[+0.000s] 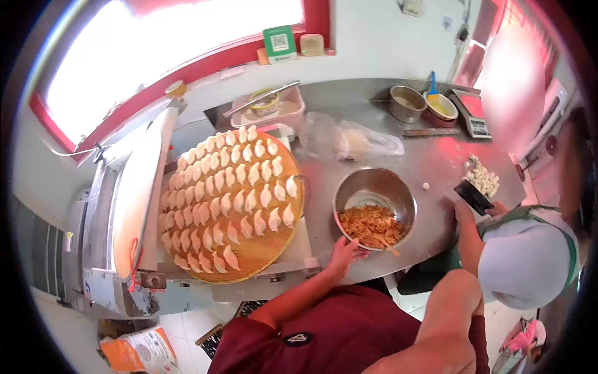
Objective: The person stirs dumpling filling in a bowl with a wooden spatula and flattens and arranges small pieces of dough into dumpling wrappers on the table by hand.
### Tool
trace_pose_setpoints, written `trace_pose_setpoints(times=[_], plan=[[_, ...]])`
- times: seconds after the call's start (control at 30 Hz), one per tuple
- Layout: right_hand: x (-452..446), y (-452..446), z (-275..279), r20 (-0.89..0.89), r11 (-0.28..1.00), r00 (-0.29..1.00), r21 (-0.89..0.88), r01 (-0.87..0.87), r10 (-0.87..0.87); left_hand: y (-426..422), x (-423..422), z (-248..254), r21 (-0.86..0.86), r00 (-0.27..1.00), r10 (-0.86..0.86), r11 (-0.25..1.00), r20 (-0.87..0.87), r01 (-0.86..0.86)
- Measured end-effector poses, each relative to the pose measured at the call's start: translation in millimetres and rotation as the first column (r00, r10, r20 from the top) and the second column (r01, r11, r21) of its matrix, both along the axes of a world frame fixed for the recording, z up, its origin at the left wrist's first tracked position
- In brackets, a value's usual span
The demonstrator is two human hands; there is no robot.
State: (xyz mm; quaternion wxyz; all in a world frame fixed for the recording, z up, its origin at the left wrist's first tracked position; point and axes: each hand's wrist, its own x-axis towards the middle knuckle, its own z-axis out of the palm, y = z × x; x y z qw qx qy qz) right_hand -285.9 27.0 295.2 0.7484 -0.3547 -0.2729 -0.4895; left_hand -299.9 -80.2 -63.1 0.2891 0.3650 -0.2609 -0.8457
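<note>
My left hand (346, 254) is at the near left rim of a steel mixing bowl (408, 193), with the thumb and fingers against its side. Orange-brown minced filling (367, 223) lies in the bowl, and a wooden utensil (391, 248) leans in it with its handle over the near rim. My right arm is bent, its elbow pointing up toward the counter; the right hand is not visible. Left of the bowl, a round woven tray (283, 240) bears many shaped dumplings (238, 201) in rows.
A person in a white cap (526, 262) at the right holds a dark flat object (473, 197) beside a pile of white pieces (481, 177). Plastic bags (355, 140), a metal pot (406, 103) and a scale (471, 112) stand behind. A dough machine (140, 206) is at left.
</note>
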Motion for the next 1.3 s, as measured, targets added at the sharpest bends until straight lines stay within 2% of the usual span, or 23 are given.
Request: trace_pose_setpoints(times=[0.03,0.13,0.17,0.33,0.4,0.47,0.5,0.53,0.6,0.63,0.7,0.77,0.8,0.9,1.0,1.1,1.2,1.23,1.3], plan=[[-18.1,-5.5,-5.2,-0.149,0.996,0.987,-0.063,-0.067,0.057,-1.0,-0.6,-2.2,-0.002,1.000,-0.013,1.000,0.007,0.013],[-27.4,-1.9,-15.9,-0.240,0.987,0.970,-0.159,-0.016,-0.023,0.5,-3.5,-11.3,0.006,0.999,0.035,0.999,-0.016,-0.035],[-30.1,0.1,-12.6,-0.226,0.990,0.973,-0.141,0.018,-0.050,0.8,-3.7,-5.9,-0.005,0.999,0.031,1.000,-0.019,-0.031],[-71.7,-17.4,-7.7,-0.459,0.953,0.888,-0.265,-0.149,0.011,-0.4,-3.0,4.5,0.047,1.000,0.007,0.999,0.009,-0.008],[-67.4,-8.2,-17.3,-0.282,0.984,0.959,-0.171,-0.059,0.009,-0.5,-0.2,-1.2,0.051,1.000,0.026,0.998,0.014,-0.027],[-88.0,7.8,-43.2,-0.250,0.976,0.944,-0.046,0.212,-0.216,-2.5,-2.9,-12.5,0.019,1.000,-0.027,0.999,-0.008,0.027],[-104.2,10.7,-55.9,-0.408,0.882,0.800,-0.029,0.470,-0.440,-2.2,-1.2,-6.0,0.012,0.998,-0.041,0.999,-0.055,0.041],[-120.8,13.6,-68.6,-0.588,0.742,0.580,-0.052,0.668,-0.564,-2.2,2.1,2.3,0.006,0.993,-0.058,0.998,-0.104,0.059],[-148.8,-22.6,-101.1,-0.686,0.508,0.312,-0.098,0.855,-0.657,-3.5,5.2,6.0,-0.006,0.993,-0.077,0.997,-0.085,0.077],[-160.5,-28.0,-145.9,-0.804,0.257,0.117,-0.046,0.965,-0.584,-2.2,7.5,5.8,-0.017,0.995,-0.080,0.997,-0.057,0.079],[-203.8,-38.6,-213.7,-0.911,-0.012,-0.104,-0.108,0.994,-0.399,-2.3,8.0,9.3,-0.034,0.996,-0.087,0.996,0.001,0.087],[-239.3,-38.3,-274.2,-0.885,-0.197,-0.368,-0.322,0.926,-0.285,-5.7,10.1,15.6,-0.005,0.996,-0.056,0.998,0.064,0.056],[-255.7,-36.9,-292.9,-0.847,-0.268,-0.488,-0.430,0.862,-0.211,-8.6,8.2,16.8,0.006,0.995,-0.034,0.999,0.093,0.034],[-283.5,-47.8,-322.8,-0.747,-0.317,-0.663,-0.618,0.719,-0.048,-19.2,17.2,0.7,-0.099,0.977,0.163,0.984,0.139,-0.150],[-315.3,-72.0,-394.2,-0.707,-0.318,-0.706,-0.680,0.660,0.047,-34.3,12.7,17.0,-0.176,0.907,0.340,0.937,0.247,-0.303],[-310.1,-85.3,-392.9,-0.913,-0.296,-0.407,-0.379,0.877,-0.037,-42.2,2.9,22.5,-0.241,0.839,0.437,0.896,0.324,-0.374],[-300.2,-87.8,-377.5,-0.979,-0.133,-0.078,-0.054,0.990,-0.187,-50.4,-2.3,15.4,-0.272,0.829,0.415,0.904,0.375,-0.330],[-299.4,-87.7,-382.3,-0.982,-0.110,-0.100,-0.083,0.990,-0.158,-48.2,-5.6,21.4,-0.243,0.819,0.440,0.896,0.369,-0.371],[-298.3,-84.7,-390.5,-0.985,-0.074,-0.131,-0.123,0.990,-0.116,-49.3,5.6,9.1,-0.258,0.831,0.400,0.912,0.386,-0.319]])
